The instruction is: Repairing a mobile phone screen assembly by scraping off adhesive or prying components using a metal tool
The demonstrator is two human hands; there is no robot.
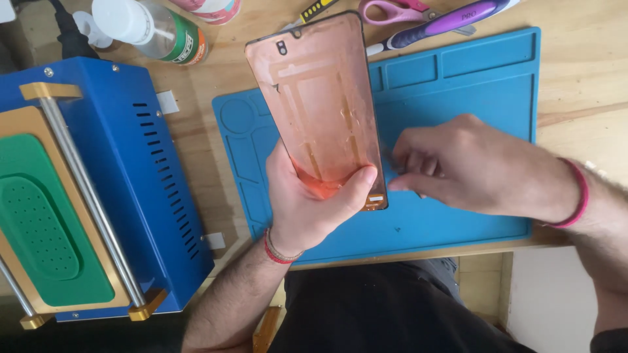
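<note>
My left hand (307,202) grips the lower end of a phone screen panel (317,98), copper-coloured back facing me, held tilted above the blue work mat (458,98). My thumb lies across its bottom edge. My right hand (471,163) is beside the panel's right edge, fingers pinched together at a thin small tool or strip whose tip touches that edge; what it pinches is too small to tell.
A blue machine (131,163) with a green pad (46,229) and metal rods stands at the left. A clear bottle (157,29), pink-handled scissors (392,10) and a purple-handled tool (451,19) lie at the back on the wooden table (589,65).
</note>
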